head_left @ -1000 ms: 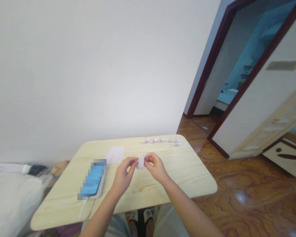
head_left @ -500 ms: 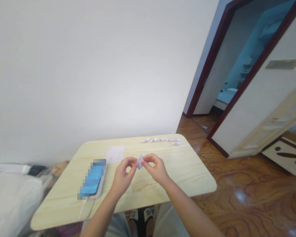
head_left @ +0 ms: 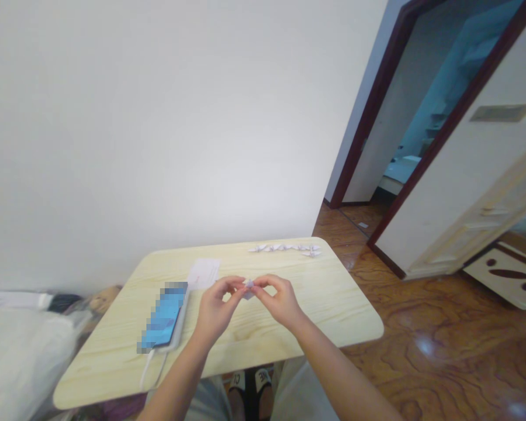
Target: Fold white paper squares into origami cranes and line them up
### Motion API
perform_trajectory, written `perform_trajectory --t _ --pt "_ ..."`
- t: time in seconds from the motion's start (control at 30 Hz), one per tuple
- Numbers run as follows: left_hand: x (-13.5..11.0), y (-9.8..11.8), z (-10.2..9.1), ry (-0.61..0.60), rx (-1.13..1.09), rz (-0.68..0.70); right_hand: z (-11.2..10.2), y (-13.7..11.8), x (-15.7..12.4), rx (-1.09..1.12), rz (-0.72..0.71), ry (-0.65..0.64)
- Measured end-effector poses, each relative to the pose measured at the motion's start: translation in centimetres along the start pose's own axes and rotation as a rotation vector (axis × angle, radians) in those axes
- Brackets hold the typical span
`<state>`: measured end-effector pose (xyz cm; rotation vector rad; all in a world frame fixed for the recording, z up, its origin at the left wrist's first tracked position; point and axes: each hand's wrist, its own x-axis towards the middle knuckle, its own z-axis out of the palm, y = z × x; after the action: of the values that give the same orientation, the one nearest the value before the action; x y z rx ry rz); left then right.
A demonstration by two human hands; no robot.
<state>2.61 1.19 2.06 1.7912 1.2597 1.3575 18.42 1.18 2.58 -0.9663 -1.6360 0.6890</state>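
Between my two hands is a small piece of folded white paper [head_left: 249, 294], raised a little above the table. My left hand [head_left: 219, 305] pinches its left side between thumb and fingers. From the right, my right hand [head_left: 278, 301] pinches it the same way, and the fingertips of both hands almost meet. Much of the paper is hidden behind the fingertips. Along the table's far edge lies a row of several small folded white paper pieces [head_left: 284, 248], with one more just in front of the row's right end.
A wooden table [head_left: 333, 310] stands against the wall. On its left lies a phone [head_left: 164, 318], its screen blurred, on a white block with a white cable [head_left: 146, 368]. A printed white sheet [head_left: 204, 272] lies behind the phone. A doorway is at the right.
My fingertips have come closer together on the paper. It stood up as a pointed shape before and now shows smaller and lower, more covered by the fingers.
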Motion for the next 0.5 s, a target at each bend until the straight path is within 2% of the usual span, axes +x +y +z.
perform_trajectory --t 0.13,0.27,0.4,0.5 --pt "0.3 1.0 -0.4 -0.058 0.021 0.064 -0.4 -0.4 0.1 -0.043 -0.068 -0.014" --pt "0.5 1.8 -0.6 -0.042 0.054 0.157 -0.7 -0.7 0.3 -0.090 -0.110 -0.048" --pt "0.7 1.8 -0.4 -0.067 0.097 0.129 -0.7 -0.6 0.4 -0.128 -0.092 -0.068" --pt "1.1 1.1 -0.2 -0.073 0.092 0.060 -0.5 -0.1 0.6 -0.121 -0.014 -0.117"
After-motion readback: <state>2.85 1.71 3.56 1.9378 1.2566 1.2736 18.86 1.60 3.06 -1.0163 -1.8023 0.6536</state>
